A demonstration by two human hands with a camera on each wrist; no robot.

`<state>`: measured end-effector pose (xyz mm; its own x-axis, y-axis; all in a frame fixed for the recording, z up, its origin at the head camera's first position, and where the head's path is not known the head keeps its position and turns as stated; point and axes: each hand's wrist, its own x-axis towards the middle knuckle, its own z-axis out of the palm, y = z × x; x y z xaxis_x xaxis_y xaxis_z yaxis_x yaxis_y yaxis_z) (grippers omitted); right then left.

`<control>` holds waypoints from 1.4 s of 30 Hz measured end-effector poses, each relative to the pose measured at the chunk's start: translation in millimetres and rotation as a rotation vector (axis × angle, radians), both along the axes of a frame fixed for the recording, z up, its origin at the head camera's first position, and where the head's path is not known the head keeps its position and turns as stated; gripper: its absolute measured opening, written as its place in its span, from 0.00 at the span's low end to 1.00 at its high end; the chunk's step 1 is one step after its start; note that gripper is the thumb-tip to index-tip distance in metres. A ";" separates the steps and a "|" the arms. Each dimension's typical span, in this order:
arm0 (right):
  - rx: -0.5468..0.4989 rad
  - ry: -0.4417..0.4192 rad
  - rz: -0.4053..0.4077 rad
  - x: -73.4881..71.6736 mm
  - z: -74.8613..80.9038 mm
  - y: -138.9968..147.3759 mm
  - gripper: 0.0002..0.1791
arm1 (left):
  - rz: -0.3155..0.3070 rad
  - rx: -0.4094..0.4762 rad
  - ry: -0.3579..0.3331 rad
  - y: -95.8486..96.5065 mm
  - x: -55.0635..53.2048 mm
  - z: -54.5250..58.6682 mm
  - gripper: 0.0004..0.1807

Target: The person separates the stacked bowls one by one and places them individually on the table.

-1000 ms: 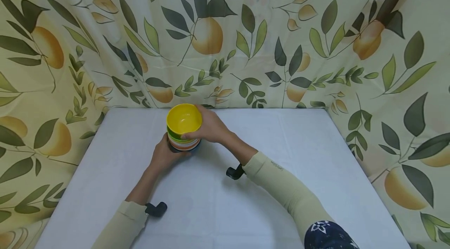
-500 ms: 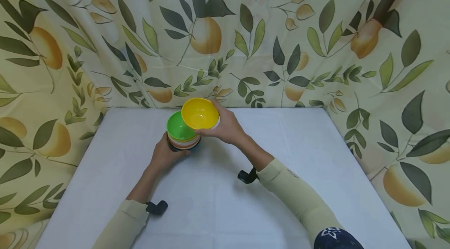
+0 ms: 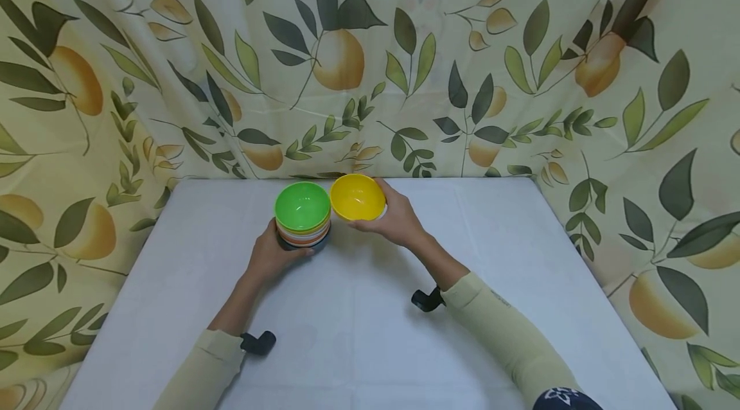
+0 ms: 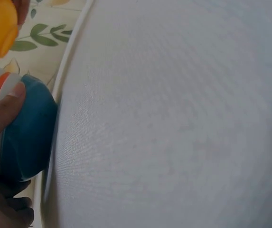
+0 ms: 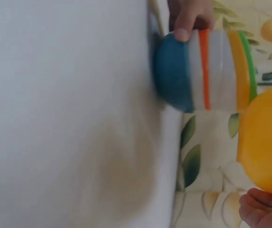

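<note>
Leaf-and-fruit patterned cloth [image 3: 439, 159] fills the top and sides of the head view; white bench [image 3: 358, 313] runs below it. Bowl stack [image 5: 215, 71] is just left of centre, near the bench's far edge: blue bowl [image 5: 173, 73] at the bottom, then pale, orange and yellow bands, green bowl [image 3: 302, 205] on top, mouth up. Left hand [image 3: 274, 252] is clamped low round the stack, thumb near the blue bowl's upper edge. Right hand [image 3: 399, 216] grips the loose yellow bowl [image 3: 357, 196] by its right side; that bowl is mouth up, immediately right of the green one. I can't tell whether the two touch.

Step in hand as I read it: parting the yellow bowl from the stack. How I'd do it: left grip low and steady, no push toward the far edge. Take the yellow bowl rightward, high enough that its wall doesn't snag the green rim; a snag could tip the stack. Get it level before lowering. Light squeeze should do, they look like light, slick bowls. I'd let go only once its base sits flat.
</note>
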<state>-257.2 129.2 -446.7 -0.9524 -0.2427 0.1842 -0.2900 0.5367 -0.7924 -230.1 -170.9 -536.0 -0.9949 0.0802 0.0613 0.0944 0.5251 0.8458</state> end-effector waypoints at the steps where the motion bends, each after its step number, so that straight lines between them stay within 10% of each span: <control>1: 0.003 -0.011 -0.003 -0.4 -1.9 1.8 0.54 | 0.002 0.001 -0.001 -0.1 0.1 0.3 0.61; 18: 0.166 -0.119 0.019 -4.7 -45.6 17.8 0.59 | 0.005 -0.010 0.004 -0.2 2.8 2.0 0.60; 42: 0.245 -0.157 0.048 -1.9 -57.9 18.2 0.64 | 0.015 -0.022 -0.009 0.1 1.5 3.1 0.61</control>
